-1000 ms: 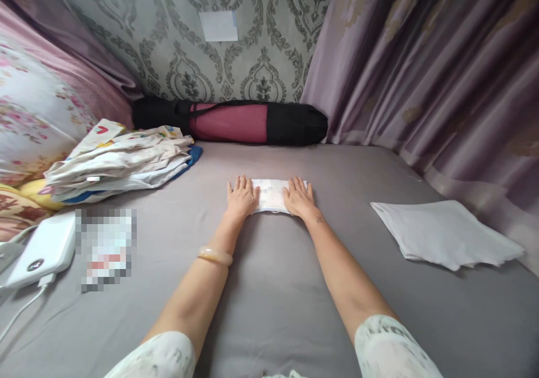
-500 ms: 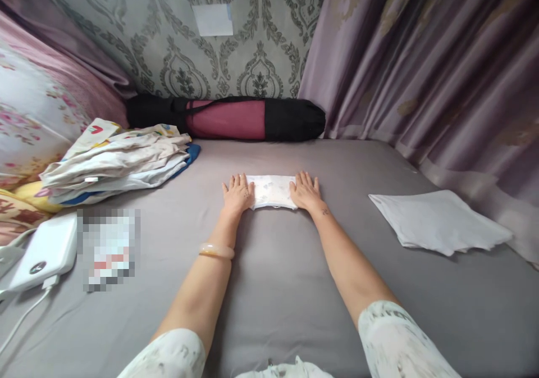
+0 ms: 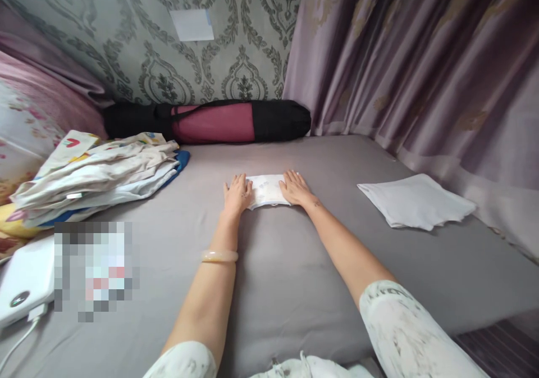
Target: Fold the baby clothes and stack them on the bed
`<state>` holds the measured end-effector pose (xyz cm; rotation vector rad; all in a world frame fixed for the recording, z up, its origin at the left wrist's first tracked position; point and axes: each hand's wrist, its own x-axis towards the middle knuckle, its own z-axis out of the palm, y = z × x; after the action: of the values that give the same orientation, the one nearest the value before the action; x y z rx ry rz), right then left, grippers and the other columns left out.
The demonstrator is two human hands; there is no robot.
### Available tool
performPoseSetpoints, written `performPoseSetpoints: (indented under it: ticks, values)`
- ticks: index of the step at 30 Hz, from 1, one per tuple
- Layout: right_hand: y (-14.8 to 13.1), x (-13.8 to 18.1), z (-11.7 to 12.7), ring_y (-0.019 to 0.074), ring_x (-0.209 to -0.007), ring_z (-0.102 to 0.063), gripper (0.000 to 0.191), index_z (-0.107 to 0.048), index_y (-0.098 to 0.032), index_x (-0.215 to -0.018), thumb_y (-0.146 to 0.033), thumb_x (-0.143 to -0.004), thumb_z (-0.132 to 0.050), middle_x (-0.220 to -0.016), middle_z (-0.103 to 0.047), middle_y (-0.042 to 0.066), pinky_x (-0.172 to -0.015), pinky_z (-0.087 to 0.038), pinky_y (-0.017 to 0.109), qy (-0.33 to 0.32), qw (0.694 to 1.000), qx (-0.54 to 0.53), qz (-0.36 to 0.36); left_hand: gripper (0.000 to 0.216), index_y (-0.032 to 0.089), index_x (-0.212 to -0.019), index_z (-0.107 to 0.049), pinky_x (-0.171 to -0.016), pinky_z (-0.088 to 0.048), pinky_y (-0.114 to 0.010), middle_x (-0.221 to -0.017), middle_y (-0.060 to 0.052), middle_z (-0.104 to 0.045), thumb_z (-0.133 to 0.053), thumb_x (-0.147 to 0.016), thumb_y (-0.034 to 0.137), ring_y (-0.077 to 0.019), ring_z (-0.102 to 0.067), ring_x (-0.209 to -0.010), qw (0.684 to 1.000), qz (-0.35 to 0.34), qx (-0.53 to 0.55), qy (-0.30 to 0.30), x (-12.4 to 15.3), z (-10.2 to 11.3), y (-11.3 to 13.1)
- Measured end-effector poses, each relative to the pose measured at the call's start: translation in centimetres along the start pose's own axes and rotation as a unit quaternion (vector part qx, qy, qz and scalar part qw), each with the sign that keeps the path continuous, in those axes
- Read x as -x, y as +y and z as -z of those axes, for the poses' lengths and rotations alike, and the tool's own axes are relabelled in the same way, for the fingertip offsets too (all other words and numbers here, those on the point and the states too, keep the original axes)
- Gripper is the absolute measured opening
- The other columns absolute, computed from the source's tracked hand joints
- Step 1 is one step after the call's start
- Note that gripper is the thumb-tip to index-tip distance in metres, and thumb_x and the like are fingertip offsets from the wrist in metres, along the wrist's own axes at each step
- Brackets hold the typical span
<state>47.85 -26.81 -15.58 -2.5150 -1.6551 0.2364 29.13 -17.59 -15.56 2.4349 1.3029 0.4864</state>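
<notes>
A small folded white cloth [image 3: 268,191] with a faint pale print and a bluish lower edge lies flat on the grey sheet [image 3: 269,265]. My left hand [image 3: 238,192] rests palm down on its left end, fingers stretched out. On the right end lies my right hand [image 3: 295,187], also flat with fingers extended, covering that corner. Both hands press on the cloth rather than grip it. Its two ends are partly hidden under my hands.
At left lie a pile of folded clothes [image 3: 105,176] and a white power bank [image 3: 29,279] with a cable, beside a blurred patch. White folded fabric [image 3: 416,201] lies at right. Along the wall runs a black and maroon bag [image 3: 213,122], near purple curtains [image 3: 379,58].
The view has turned, so most of the surroundings sit further left. My right hand has come a little inward over the cloth; my left hand stays at its end.
</notes>
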Motion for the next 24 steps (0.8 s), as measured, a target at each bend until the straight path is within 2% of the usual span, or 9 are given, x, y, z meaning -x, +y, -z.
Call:
performPoseSetpoints:
  ticks: [3, 5, 10, 13, 17, 22, 24]
  values:
    - [-1.0, 0.2, 0.8, 0.024, -0.149, -0.012, 0.065, -0.025, -0.004, -0.153, -0.04, -0.099, -0.015, -0.16, -0.021, 0.014, -0.121, -0.005, 0.041, 0.0, 1.0, -0.016, -0.002, 0.048, 0.015, -0.142, -0.043, -0.117, -0.017, -0.057, -0.148, -0.015, -0.046, -0.034, -0.097, 0.03, -0.0283, -0.032, -0.143, 1.0, -0.001, 0.014, 0.006, -0.2, -0.2, -0.3]
    - [-2.2, 0.4, 1.0, 0.0232, -0.149, -0.011, 0.063, -0.026, -0.008, -0.153, -0.04, -0.1, -0.015, -0.161, -0.021, 0.012, -0.12, -0.004, 0.044, 0.015, 0.999, -0.03, 0.021, 0.048, 0.015, -0.141, -0.045, -0.117, -0.02, -0.056, -0.146, -0.015, -0.049, -0.035, -0.096, 0.027, -0.0277, -0.035, -0.142, 1.0, 0.0, 0.024, 0.016, -0.3, -0.3, -0.5]
    - [-4.8, 0.7, -0.1, 0.024, -0.148, -0.016, 0.06, -0.029, -0.014, -0.153, -0.043, -0.101, -0.018, -0.16, -0.025, 0.01, -0.119, -0.009, 0.045, 0.01, 0.996, -0.053, 0.072, 0.045, 0.017, -0.136, -0.051, -0.115, -0.027, -0.052, -0.138, -0.014, -0.057, -0.041, -0.093, 0.023, -0.0264, -0.047, -0.134, 0.997, 0.014, 0.064, 0.041, -0.7, -0.6, -1.2]
    - [-5.0, 0.9, -0.7, 0.0257, -0.147, -0.018, 0.059, -0.031, -0.013, -0.152, -0.041, -0.101, -0.02, -0.159, -0.028, 0.012, -0.119, -0.009, 0.047, 0.031, 0.996, -0.046, 0.072, 0.044, 0.018, -0.133, -0.055, -0.111, -0.035, -0.047, -0.134, -0.013, -0.06, -0.043, -0.09, 0.02, -0.0256, -0.053, -0.128, 0.994, 0.023, 0.097, 0.051, -1.1, -0.7, -1.5]
    - [-5.0, 0.8, -0.4, 0.027, -0.146, -0.021, 0.057, -0.034, -0.013, -0.15, -0.04, -0.101, -0.022, -0.157, -0.031, 0.013, -0.118, -0.012, 0.049, 0.027, 0.996, -0.039, 0.069, 0.043, 0.015, -0.127, -0.06, -0.104, -0.044, -0.041, -0.127, -0.015, -0.065, -0.043, -0.088, 0.018, -0.0262, -0.06, -0.119, 0.984, 0.036, 0.158, 0.069, -1.5, -0.6, -1.8]
    - [-6.9, 0.4, -0.3, 0.0253, -0.147, -0.018, 0.056, -0.036, -0.01, -0.149, -0.036, -0.101, -0.025, -0.158, -0.028, 0.014, -0.119, -0.006, 0.048, 0.065, 0.994, -0.022, 0.082, 0.04, 0.015, -0.119, -0.064, -0.102, -0.046, -0.037, -0.121, -0.014, -0.068, -0.042, -0.085, 0.014, -0.0238, -0.062, -0.116, 0.964, 0.057, 0.23, 0.123, -1.9, -0.3, -2.3]
    - [-7.8, 0.3, -0.7, 0.0252, -0.147, -0.02, 0.057, -0.037, -0.008, -0.148, -0.037, -0.101, -0.026, -0.157, -0.031, 0.014, -0.119, -0.008, 0.045, 0.066, 0.994, -0.024, 0.086, 0.041, 0.014, -0.117, -0.065, -0.101, -0.047, -0.037, -0.119, -0.014, -0.069, -0.041, -0.083, 0.012, -0.0231, -0.063, -0.114, 0.957, 0.065, 0.25, 0.133, -2.1, -0.2, -2.5]
